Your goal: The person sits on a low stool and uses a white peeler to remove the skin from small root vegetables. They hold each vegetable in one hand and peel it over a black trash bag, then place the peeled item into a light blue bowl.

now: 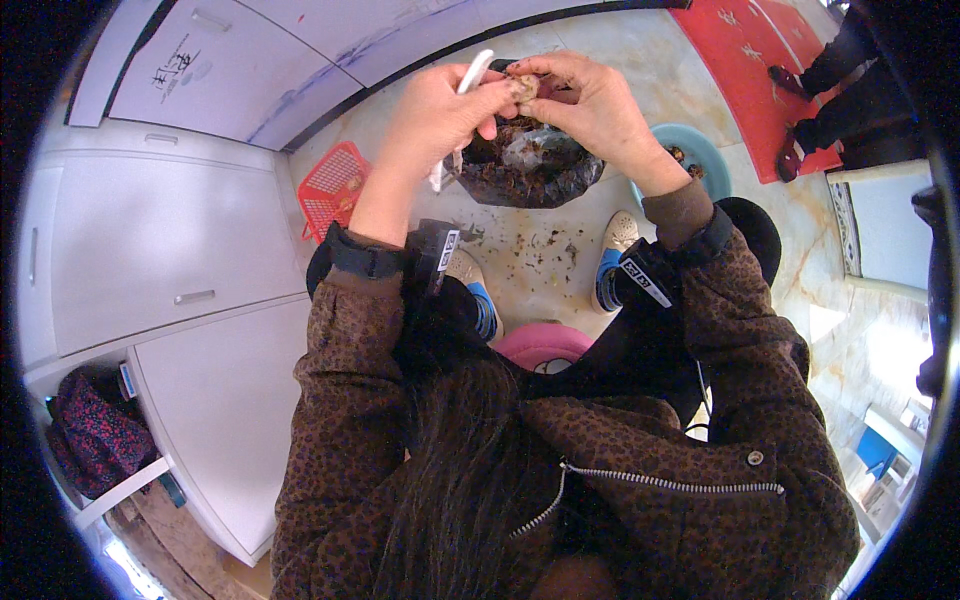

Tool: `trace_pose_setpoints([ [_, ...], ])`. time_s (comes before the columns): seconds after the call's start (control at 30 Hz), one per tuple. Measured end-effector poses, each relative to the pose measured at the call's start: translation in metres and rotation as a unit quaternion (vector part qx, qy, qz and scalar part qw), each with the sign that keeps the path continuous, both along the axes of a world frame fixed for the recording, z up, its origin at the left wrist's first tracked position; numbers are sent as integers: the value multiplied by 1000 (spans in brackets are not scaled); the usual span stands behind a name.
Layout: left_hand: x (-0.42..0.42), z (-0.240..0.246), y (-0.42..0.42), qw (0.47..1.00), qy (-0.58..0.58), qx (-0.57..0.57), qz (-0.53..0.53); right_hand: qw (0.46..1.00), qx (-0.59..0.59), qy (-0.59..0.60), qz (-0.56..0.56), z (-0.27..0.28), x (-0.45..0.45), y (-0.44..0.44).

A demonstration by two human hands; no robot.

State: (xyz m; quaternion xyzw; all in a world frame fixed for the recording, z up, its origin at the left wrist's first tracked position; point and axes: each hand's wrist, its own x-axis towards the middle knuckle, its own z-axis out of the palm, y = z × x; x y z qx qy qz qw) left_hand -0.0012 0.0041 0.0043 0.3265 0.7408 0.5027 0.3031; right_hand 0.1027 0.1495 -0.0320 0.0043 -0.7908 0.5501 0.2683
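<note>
My left hand [461, 112] grips a slim tool with a white handle [475, 72]; its lower end shows below my palm, and its exact kind is hard to tell. Between the fingertips of both hands is a small, pale, lumpy piece [527, 88] with brown patches. My right hand [589, 101] pinches this piece from the right, thumb below and fingers above. Beneath my hands, a black plastic bag [551, 187] lies on the floor, holding dark brown scraps and some clear plastic. My hands hide part of the bag.
A red plastic basket [330, 187] stands left, with a few pale pieces inside. At right, a light blue basin [716, 161] holds brown lumps. Dark crumbs dot the tiled floor [536, 281]. White cabinets [172, 240] line the left. Another person's legs [847, 105] are on a red mat [739, 82].
</note>
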Motion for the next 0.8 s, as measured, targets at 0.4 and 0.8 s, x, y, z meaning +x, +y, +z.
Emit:
trace_pose_setpoints([
  [0.4, -3, 0, -3, 992, -113, 57, 2, 1000, -1, 0, -4, 4, 3, 0],
  [0.8, 4, -2, -2, 998, -14, 63, 3, 990, -128, -38, 50, -4, -1, 4],
])
